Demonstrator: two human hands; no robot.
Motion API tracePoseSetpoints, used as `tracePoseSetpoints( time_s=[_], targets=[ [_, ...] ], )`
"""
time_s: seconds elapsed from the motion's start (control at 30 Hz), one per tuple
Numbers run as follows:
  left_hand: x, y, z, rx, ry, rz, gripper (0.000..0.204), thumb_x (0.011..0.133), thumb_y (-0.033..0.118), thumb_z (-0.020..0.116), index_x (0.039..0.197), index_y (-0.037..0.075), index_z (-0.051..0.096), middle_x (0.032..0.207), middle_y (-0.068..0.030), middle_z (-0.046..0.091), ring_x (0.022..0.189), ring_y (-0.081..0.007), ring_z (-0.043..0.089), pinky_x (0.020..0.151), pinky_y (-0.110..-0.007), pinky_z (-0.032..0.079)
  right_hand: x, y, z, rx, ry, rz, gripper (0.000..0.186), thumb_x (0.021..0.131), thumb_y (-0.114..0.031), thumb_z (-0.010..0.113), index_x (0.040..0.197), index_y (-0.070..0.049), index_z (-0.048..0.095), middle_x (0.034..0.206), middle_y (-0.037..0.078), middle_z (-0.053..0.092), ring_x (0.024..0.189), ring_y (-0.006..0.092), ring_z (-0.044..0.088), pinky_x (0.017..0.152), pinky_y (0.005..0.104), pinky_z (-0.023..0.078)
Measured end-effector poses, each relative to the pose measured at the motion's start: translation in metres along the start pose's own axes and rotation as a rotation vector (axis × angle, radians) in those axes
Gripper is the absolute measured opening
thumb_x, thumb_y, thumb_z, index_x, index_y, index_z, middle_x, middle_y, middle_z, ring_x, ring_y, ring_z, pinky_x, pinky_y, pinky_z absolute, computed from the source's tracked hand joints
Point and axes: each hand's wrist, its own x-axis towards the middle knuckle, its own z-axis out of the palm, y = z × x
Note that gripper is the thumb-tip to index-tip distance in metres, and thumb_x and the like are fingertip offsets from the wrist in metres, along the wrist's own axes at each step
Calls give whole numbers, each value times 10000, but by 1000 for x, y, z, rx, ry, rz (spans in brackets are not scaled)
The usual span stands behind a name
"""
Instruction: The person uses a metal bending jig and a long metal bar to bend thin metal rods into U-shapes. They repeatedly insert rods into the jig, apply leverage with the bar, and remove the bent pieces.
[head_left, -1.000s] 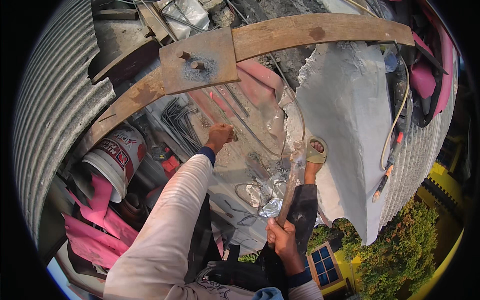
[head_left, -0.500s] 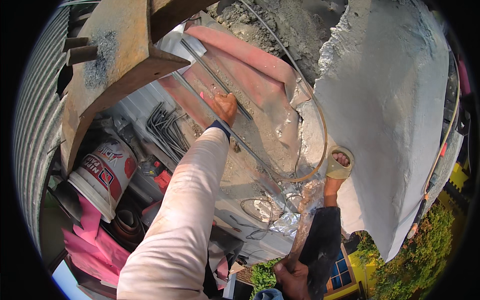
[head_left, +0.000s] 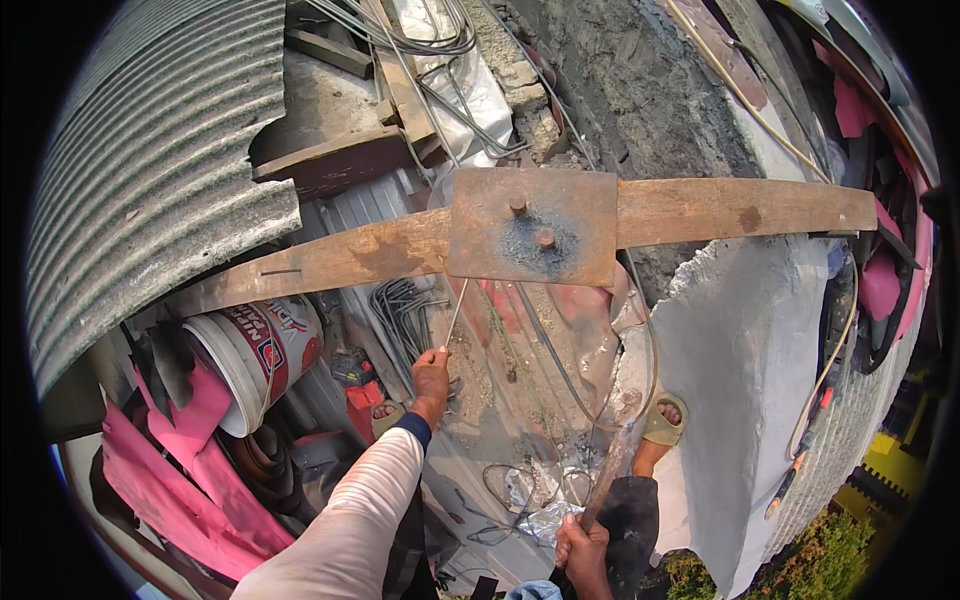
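Observation:
My left hand (head_left: 430, 382) is closed round a thin metal rod (head_left: 457, 312), whose far end passes out of sight behind a rusty steel plate. Bent grey steel bars (head_left: 398, 318) lie in a bundle just beyond this hand. At the lower middle, my right hand (head_left: 583, 552) is wrapped round a worn wooden stick (head_left: 606, 482) that slants up and away. The stick's far end comes close to my sandalled foot (head_left: 664, 418), and what it is fixed to, if anything, I cannot make out.
A rusty steel beam (head_left: 740, 212) with a bolted plate (head_left: 480, 225) crosses above the work area. Left are corrugated roofing (head_left: 160, 170), a tipped paint bucket (head_left: 225, 375), pink sheeting (head_left: 190, 450) and a red-and-black tool (head_left: 358, 380). A broken concrete slab (head_left: 745, 370) rises right; a hose (head_left: 652, 350) loops nearby.
My view has shifted, bringing the whole beam in. My left hand has drawn back from among the long bars on the dusty sheet, with a thin rod upright in it. My right hand keeps the stick.

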Motion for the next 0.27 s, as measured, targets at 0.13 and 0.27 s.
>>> tracePoseSetpoints(
  time_s=[0.13, 0.27],
  targets=[
    [-109, 13, -171, 272, -150, -2, 313, 1034, 342, 776, 1061, 37, 842, 843, -41, 760, 802, -120, 667, 767, -337, 548, 11, -1, 10, 2, 21, -78, 372, 1078, -308, 760, 847, -42, 639, 584, -6, 510, 443, 101, 458, 430, 294, 366],
    [-183, 64, -316, 345, -410, 219, 185, 1039, 228, 808, 1095, 56, 843, 886, -8, 751, 786, -78, 661, 737, -302, 570, 38, 28, 3, -197, 111, -425, 362, 1051, -309, 798, 857, -43, 646, 584, -3, 512, 443, 98, 446, 428, 291, 364]
  ],
)
